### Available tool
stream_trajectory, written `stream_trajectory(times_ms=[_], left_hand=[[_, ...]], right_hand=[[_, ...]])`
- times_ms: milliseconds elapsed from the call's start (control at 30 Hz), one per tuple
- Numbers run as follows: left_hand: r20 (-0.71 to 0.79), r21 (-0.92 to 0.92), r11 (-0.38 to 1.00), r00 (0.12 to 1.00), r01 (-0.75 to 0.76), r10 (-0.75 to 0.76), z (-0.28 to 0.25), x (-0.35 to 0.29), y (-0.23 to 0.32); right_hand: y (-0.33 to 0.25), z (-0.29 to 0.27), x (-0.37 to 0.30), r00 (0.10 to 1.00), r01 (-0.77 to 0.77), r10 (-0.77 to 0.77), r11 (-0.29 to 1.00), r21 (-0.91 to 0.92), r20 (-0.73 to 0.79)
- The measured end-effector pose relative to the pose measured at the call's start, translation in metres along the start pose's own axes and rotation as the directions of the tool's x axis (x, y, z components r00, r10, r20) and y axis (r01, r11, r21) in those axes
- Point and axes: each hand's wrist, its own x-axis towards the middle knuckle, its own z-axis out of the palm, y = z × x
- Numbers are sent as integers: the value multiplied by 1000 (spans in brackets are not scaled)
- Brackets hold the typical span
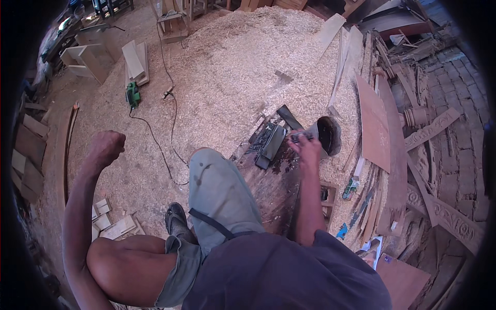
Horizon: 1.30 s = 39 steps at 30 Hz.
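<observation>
My right hand (308, 148) is closed round a small dark object (299, 137) whose kind I cannot make out. It is beside the mouth of a round metal container (338, 135) with a dark inside. Just left of it, dark rectangular blocks (271, 146) lie on a wet, stained wooden board (274, 199). Another dark flat bar (289, 117) slants away behind them. Far from these, my left hand (109, 146) hangs in the air with its fingers curled into a loose fist, and nothing shows in it. Its forearm passes by my bent left knee.
Wood shavings (232, 67) cover the floor. A green power planer (133, 95) and its cord (150, 124) lie ahead on the left. Planks and a thin brown board (373, 124) line the right side. Small wood pieces (120, 227) lie near my left foot.
</observation>
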Motion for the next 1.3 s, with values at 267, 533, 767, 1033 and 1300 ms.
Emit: stream_trajectory(times_ms=[267, 533, 767, 1033, 1300], left_hand=[[-4, 35, 999, 1000, -3, 3, -1, -9, -1], [-40, -17, 999, 999, 34, -35, -4, -9, 7], [-24, -31, 1000, 1000, 0, 0, -6, -10, 12], [-69, 49, 998, 997, 41, -37, 3, -8, 7], [-64, -8, 997, 995, 79, -79, 12, -10, 4]], right_hand=[[35, 18, 10, 999, 38, -44, 978, -204, -30], [22, 21, 2, 992, 116, -126, 932, -342, -5], [17, 20, 1, 987, 143, -160, 935, -323, -25], [16, 18, -5, 985, 155, -171, 908, -389, -6], [15, 17, -9, 988, 144, -152, 903, -405, 12]])
